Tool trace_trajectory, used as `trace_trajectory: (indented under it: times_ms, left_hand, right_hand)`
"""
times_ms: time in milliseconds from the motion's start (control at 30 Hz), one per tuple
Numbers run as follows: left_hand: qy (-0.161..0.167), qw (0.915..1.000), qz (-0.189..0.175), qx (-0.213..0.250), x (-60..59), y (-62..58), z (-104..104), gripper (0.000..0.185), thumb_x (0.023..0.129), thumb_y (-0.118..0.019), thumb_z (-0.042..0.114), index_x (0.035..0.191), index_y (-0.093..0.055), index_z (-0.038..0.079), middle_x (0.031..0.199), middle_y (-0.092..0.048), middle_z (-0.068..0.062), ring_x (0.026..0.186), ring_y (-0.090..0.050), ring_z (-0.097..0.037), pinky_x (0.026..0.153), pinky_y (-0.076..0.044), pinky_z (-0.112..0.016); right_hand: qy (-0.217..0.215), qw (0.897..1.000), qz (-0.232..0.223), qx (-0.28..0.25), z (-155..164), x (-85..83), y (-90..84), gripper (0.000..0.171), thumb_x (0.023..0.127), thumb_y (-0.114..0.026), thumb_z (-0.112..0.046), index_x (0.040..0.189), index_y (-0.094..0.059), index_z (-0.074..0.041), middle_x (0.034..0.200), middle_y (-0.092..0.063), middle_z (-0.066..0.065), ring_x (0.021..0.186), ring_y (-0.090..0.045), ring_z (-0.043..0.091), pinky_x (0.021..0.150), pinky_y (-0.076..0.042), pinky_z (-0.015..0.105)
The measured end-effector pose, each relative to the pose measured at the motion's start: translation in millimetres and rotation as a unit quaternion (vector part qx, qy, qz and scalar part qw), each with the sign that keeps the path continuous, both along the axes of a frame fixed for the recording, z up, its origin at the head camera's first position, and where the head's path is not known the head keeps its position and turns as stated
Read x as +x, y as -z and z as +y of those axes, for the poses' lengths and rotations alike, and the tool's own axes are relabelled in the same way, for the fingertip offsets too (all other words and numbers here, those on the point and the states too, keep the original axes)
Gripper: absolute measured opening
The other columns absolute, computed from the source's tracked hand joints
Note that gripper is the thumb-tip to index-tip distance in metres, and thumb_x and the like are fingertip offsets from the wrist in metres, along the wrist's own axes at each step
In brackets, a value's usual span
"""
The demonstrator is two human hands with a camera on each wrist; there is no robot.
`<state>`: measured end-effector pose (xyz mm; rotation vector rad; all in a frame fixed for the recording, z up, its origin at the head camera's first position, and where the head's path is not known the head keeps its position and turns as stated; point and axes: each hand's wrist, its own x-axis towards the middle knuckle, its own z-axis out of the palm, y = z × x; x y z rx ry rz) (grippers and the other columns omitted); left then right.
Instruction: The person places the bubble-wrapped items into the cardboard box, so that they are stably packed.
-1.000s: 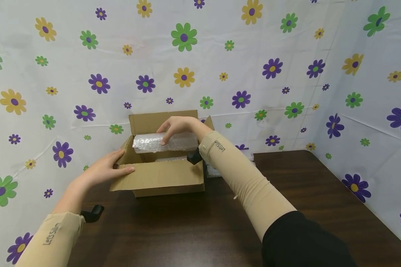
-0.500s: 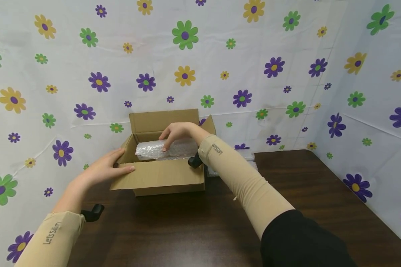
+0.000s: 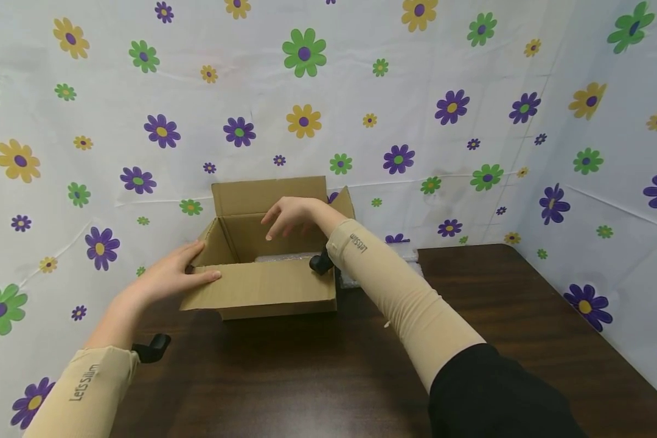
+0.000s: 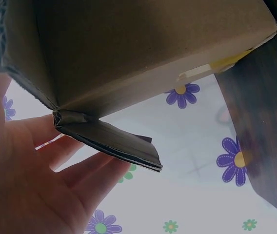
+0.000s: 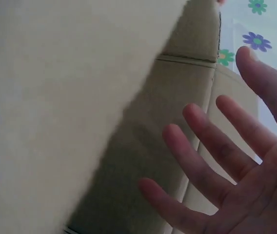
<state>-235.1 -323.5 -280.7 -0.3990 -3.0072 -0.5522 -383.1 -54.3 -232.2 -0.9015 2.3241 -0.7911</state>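
An open cardboard box [image 3: 279, 308] stands on the table with its flaps folded out. My left hand [image 3: 166, 277] holds its left front corner, thumb lying over the front flap [image 3: 263, 283]. In the left wrist view, fingers of that hand reach behind a flap [image 4: 114, 141]. Above the box opening hovers my right hand [image 3: 292, 216], fingers spread and holding nothing. The right wrist view shows that hand [image 5: 226, 170] apart from the cardboard. A strip of a bubble-wrapped package [image 3: 287, 257] shows inside the box; the front flap hides the rest.
More bubble-wrapped packages [image 3: 410, 254] sit just right of the box, partly behind my right forearm. The dark wooden table [image 3: 471, 316] reaches toward me and to the right. A flower-print sheet [image 3: 361, 79] hangs behind and at the right side.
My right hand lowered a bubble-wrapped package into the box and let go of it; the package sank mostly out of sight. The left hand stayed at the box corner.
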Motion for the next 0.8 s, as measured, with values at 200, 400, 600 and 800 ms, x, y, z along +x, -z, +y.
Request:
trace_trajectory:
  times_ms: [200, 400, 600, 800]
  left_hand:
    - [0.002, 1.0000, 0.002, 0.001, -0.5, 0.6, -1.7, 0.094, 0.089, -0.064, 0.050, 0.148, -0.024, -0.010, 0.150, -0.022, -0.035, 0.137, -0.019, -0.054, 0.108, -0.019, -0.066]
    - [0.005, 1.0000, 0.006, 0.001, -1.3, 1.5, -2.0, 0.093, 0.089, -0.065, 0.049, 0.148, -0.025, -0.011, 0.150, -0.023, -0.036, 0.137, -0.020, -0.054, 0.108, -0.019, -0.065]
    - [0.001, 1.0000, 0.002, 0.003, -0.4, 0.5, -0.2, 0.094, 0.089, -0.065, 0.050, 0.148, -0.024, -0.011, 0.150, -0.022, -0.036, 0.137, -0.019, -0.054, 0.108, -0.019, -0.066]
    - [0.000, 1.0000, 0.001, 0.005, -0.2, 0.4, 1.1, 0.094, 0.089, -0.065, 0.050, 0.148, -0.023, -0.011, 0.150, -0.022, -0.037, 0.136, -0.020, -0.054, 0.108, -0.020, -0.066]
  right_hand:
    - [-0.005, 1.000, -0.021, -0.003, 5.6, -2.1, -1.8, 0.057, 0.084, -0.077, -0.032, 0.136, -0.058, -0.024, 0.146, -0.047, 0.002, 0.115, -0.059, 0.025, 0.096, -0.046, 0.057]
    - [-0.011, 0.999, -0.040, -0.026, 12.3, -3.5, -7.9, 0.054, 0.085, -0.076, -0.031, 0.135, -0.059, -0.023, 0.146, -0.047, 0.004, 0.115, -0.059, 0.026, 0.094, -0.047, 0.056]
    - [-0.023, 0.996, -0.059, -0.055, 23.2, -3.2, -23.9, 0.059, 0.087, -0.074, -0.028, 0.141, -0.053, -0.018, 0.141, -0.051, 0.003, 0.120, -0.055, 0.030, 0.095, -0.045, 0.058]
    - [-0.046, 0.994, -0.048, -0.086, 42.9, -2.9, -44.3, 0.054, 0.088, -0.072, -0.027, 0.139, -0.054, -0.020, 0.133, -0.056, 0.001, 0.119, -0.056, 0.028, 0.094, -0.048, 0.054]
